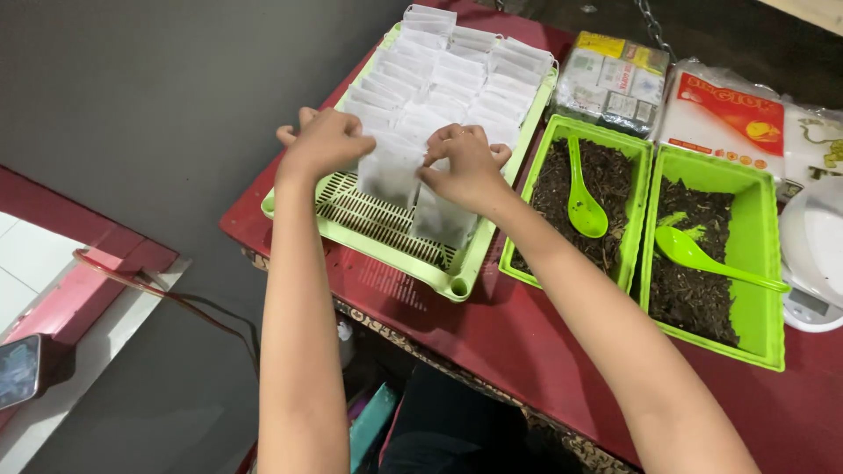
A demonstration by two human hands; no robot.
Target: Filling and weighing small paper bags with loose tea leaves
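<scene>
Filing filled tea bags in rows. Left hand (323,140) and right hand (465,165), fingers pinched shut on one tea bag (392,171) over the slotted green tray (386,233). Next: seat it upright beside neighbours.

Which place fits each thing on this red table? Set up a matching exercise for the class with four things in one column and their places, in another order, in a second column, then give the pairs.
Things
1. white sachets
2. green spoon
3. digital scale
4. left hand

Places
A. at the table's right edge
B. lying on dark loose leaves in a green bin
C. stacked in rows in the slotted green tray
D. at the front sachet, across from the right hand

Pairs: 1-C, 2-B, 3-A, 4-D
</scene>
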